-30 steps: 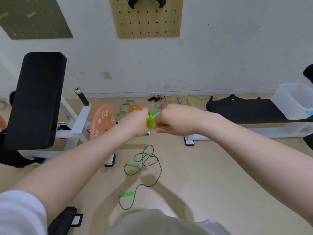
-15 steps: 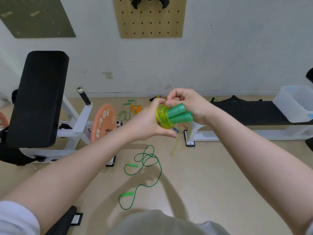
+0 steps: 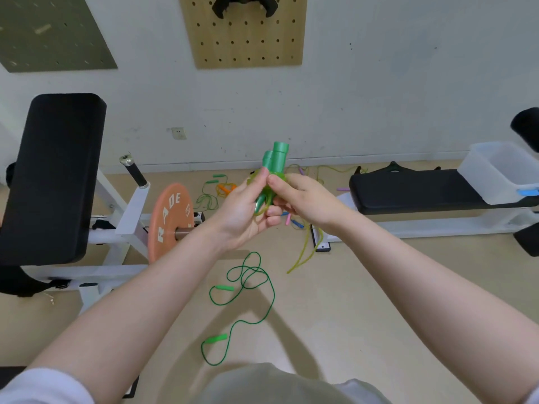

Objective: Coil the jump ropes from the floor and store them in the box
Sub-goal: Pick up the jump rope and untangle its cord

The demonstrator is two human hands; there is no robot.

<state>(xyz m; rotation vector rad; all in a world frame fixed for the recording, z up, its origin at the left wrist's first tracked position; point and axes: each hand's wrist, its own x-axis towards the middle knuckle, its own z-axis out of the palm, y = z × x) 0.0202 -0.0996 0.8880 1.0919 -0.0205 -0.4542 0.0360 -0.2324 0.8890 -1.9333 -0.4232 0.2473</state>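
The yellow-green jump rope [image 3: 267, 185] is held up at chest height between both hands, its two green handles [image 3: 276, 158] standing side by side and pointing upward; the coil itself is mostly hidden behind the fingers, and a loose tail [image 3: 306, 252] of it hangs down below the right wrist. The left hand [image 3: 245, 211] grips the bundle from the left with thumb and curled fingers, and the right hand [image 3: 300, 199] pinches it from the right, thumb tip against the base of the handles. On the floor below lies a dark green jump rope [image 3: 248, 290], uncoiled. More ropes [image 3: 215, 191] lie tangled by the wall, partly hidden behind the hands and hard to separate. The clear box [image 3: 495, 173] sits on the black bench [image 3: 408, 189] at the right, cut by the frame edge.
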